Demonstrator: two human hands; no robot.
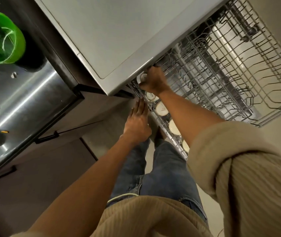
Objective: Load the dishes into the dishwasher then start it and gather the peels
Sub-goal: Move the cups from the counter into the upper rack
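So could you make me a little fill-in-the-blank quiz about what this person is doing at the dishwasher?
1. The right hand grips a white ____ at the rack's back corner.
2. The left hand, fingers straight, touches the rack's ____ edge.
3. The bowl on the counter is ____ in colour.
4. Several round ____ dishes stand along the rack's left side.

Missing words: cup; left; green; white

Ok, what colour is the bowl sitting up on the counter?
Bright green. The bowl shows clearly in the head view, on the dark counter.
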